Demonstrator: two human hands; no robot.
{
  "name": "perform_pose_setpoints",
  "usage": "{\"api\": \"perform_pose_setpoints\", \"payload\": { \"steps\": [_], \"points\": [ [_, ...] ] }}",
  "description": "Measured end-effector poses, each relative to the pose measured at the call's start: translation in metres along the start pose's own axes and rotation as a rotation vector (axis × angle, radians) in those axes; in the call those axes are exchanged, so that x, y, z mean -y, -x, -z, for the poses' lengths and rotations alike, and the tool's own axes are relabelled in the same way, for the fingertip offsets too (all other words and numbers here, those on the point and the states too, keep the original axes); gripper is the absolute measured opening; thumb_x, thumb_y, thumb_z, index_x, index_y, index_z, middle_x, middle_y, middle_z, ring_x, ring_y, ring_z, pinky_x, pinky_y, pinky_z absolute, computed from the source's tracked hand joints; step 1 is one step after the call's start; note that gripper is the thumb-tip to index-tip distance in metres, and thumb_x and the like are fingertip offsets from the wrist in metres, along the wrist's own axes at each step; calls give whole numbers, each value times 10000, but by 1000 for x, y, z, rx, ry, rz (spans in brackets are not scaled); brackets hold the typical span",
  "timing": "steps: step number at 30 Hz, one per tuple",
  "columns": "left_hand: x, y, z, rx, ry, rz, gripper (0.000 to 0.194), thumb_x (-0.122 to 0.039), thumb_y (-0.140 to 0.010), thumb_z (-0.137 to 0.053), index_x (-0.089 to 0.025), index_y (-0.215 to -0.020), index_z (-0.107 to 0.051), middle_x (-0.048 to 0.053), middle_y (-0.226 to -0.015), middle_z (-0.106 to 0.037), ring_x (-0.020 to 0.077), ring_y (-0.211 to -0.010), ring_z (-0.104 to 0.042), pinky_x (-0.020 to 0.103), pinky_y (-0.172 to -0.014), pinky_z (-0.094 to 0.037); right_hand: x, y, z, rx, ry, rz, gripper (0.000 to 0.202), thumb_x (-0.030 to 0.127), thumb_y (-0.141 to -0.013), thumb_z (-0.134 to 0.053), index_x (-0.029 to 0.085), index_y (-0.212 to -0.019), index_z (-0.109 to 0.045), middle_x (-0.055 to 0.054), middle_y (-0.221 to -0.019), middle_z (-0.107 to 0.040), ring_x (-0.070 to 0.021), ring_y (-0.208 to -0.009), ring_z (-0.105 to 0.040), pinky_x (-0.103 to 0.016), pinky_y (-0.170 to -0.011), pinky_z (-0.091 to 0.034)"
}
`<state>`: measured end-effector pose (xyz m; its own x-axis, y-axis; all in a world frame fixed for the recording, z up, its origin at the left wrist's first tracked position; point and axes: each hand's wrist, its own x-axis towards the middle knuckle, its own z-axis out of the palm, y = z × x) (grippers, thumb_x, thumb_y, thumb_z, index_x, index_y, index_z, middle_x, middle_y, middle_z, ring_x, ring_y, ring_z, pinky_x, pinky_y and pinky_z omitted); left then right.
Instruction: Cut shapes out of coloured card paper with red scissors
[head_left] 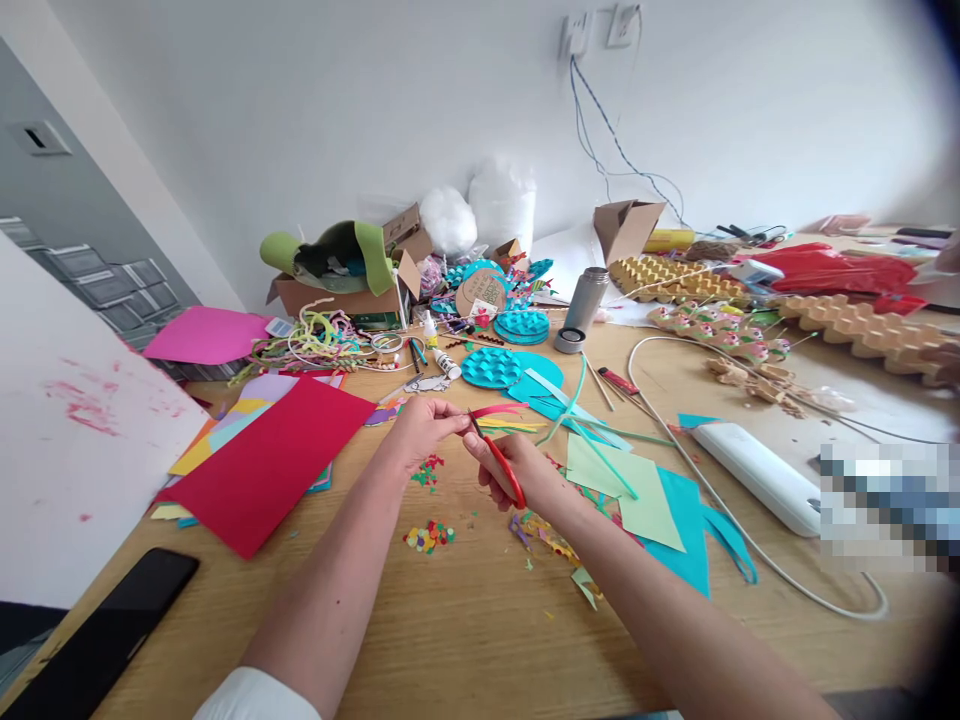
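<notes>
Head view. The left hand [429, 432] pinches the end of some pinkish-red paper strips [504, 409] between thumb and fingertips; the strips extend to the right above the wooden tabletop [442, 640]. The fingers of the right hand [521, 468] are curled around the handles of orange-red scissors [508, 468], whose dark blades lie at the strips, just beside the left fingertips; whether the blades are parted cannot be told. Below the hands are two small heaps of cut paper: red and green clippings [427, 472] and, nearer the wearer, multicoloured paper dots [430, 537]. To the left, a red sheet [274, 465] lies aslant over other coloured papers; to the right, a pale green sheet [637, 495] partly overlaps a turquoise sheet [686, 530]. Farther back stand a grey thermos flask [589, 298] and, left of it, turquoise egg-carton discs [491, 368]. A black smartphone [109, 635] occupies the near left corner.
</notes>
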<state>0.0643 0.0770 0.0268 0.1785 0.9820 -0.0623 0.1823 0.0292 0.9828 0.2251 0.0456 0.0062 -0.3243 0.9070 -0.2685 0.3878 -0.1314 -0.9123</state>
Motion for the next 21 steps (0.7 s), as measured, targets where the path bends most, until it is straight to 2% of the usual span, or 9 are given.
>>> {"api": "perform_pose_setpoints", "payload": {
  "steps": [6,13,21],
  "points": [
    [10,-14,-4,-14,-25,38,79,-220,-623,-684,-151,-584,-683,15,-577,-678,137,-583,-598,272,-667,-461,-3,-6,4,22,9,-51,621,698,-798,-503,156,-493,-523,5,-368,-503,-81,-290,-469,-178,-326,-342],
    [23,-49,-13,83,3,188,40,-106,-539,-685,-135,-517,-669,31,-540,-667,129,-558,-596,284,-698,-502,-19,-32,11,7,-25,-71,614,686,-837,-456,185,-484,-481,15,-343,-466,-85,-295,-435,-197,-340,-352],
    [35,-69,-11,119,-21,308,75,-146,-512,-743,-121,-535,-676,49,-507,-656,121,-480,-587,278,-613,-506,-26,-46,15,14,-24,-102,625,667,-872,-421,191,-470,-481,-3,-357,-476,-88,-311,-434,-212,-370,-363]
  ]
}}
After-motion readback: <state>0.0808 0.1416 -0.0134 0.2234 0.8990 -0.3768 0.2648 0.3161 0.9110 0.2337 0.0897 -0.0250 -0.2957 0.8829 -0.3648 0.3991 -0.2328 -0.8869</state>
